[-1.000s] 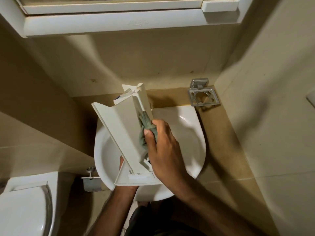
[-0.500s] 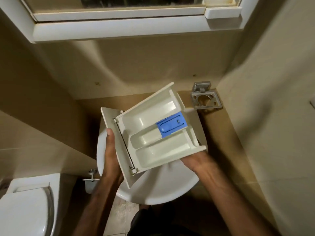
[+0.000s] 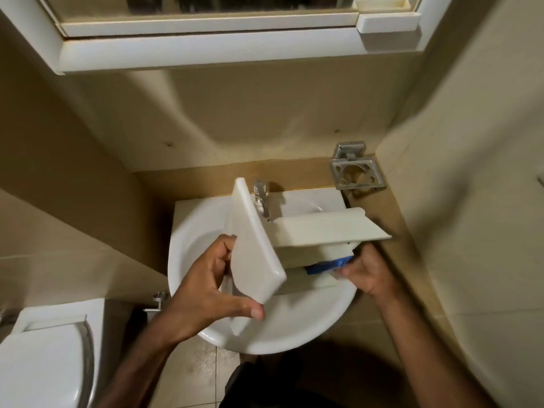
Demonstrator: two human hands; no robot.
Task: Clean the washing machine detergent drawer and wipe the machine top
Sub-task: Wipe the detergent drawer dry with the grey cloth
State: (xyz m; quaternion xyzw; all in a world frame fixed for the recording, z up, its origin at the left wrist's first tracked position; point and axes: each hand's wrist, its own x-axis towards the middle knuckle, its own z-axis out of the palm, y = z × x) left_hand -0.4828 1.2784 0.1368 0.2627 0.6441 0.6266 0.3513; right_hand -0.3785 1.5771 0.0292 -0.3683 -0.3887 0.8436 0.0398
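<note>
I hold the white detergent drawer over the white washbasin, turned on its side so its compartments face down and toward me. My left hand grips its flat front panel, thumb under the panel's lower edge. My right hand holds the drawer's back end from below, fingers next to the blue insert. No cloth is visible. The washing machine is out of view.
A chrome tap stands at the basin's back, just behind the drawer's panel. A metal holder is fixed to the wall at the right. A white toilet sits lower left. A mirror cabinet hangs above.
The drawer has been rolled from compartments-up onto its side. My left hand has shifted onto the front panel's edge. The green cloth seen one second ago is gone from sight.
</note>
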